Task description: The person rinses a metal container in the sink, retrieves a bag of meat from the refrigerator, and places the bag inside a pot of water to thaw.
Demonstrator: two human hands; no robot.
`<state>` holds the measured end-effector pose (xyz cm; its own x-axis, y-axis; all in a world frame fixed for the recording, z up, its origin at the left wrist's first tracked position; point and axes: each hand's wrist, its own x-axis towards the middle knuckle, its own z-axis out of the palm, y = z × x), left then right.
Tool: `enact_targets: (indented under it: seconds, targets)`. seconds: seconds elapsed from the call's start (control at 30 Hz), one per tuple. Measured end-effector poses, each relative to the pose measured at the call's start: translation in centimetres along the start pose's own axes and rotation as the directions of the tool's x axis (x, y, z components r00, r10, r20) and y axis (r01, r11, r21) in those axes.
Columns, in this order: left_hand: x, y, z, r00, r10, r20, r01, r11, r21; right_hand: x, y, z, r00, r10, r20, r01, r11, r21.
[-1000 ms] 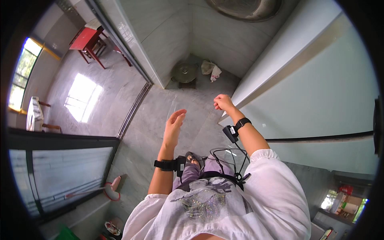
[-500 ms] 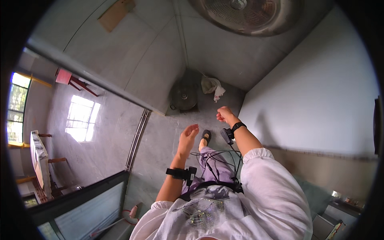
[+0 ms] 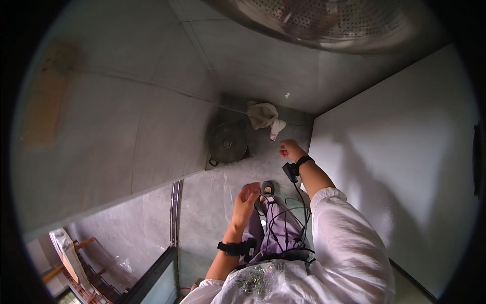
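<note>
Against a backdrop of dim grey wall [image 3: 126, 126], a left hand [image 3: 246, 195] is held forward, loosely spread and apparently free, apart from a right hand [image 3: 290, 149] whose fingers curl, their contents impossible to tell. The step looks like empty-handed standing or walking; reaching the pale bag [image 3: 260, 115] or lidded pot [image 3: 228, 143], near the floor's [image 3: 202, 213] far left corner, would call for bending low

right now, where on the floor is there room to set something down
Bare floor shows between the door track and the left hand, and a smaller patch between the lidded pot and the right hand. Crowded: farther back, around the pot and pale bundle.
</note>
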<state>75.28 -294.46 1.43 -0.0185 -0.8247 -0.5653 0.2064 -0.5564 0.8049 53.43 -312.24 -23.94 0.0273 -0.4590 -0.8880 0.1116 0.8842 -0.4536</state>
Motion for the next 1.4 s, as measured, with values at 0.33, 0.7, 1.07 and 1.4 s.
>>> enact_targets:
  seconds: [0.33, 0.7, 1.07, 1.4]
  targets:
    - [9.6, -1.2, -3.9, 1.0, -0.009, 0.02, 0.007, 0.995, 0.104, 16.9, -0.5, 1.6, 0.997, 0.05, -0.058, -0.048, 0.998, 0.03]
    - [10.8, -1.5, -6.2, 0.998, 0.038, -0.049, -0.028, 0.982, 0.185, 21.8, 0.6, 1.1, 0.99, -0.098, -0.097, 0.129, 0.907, 0.401]
    - [7.8, 4.1, -7.2, 0.989, 0.146, 0.007, -0.145, 0.982, 0.124, 7.5, -12.2, 0.9, 0.843, -0.533, -0.072, 0.48, 0.685, 0.548]
    - [8.9, 12.0, -1.3, 0.926, 0.37, 0.071, -0.377, 0.913, 0.155, -23.2, -22.4, 3.7, 0.675, -0.718, 0.17, 0.73, 0.684, -0.011]
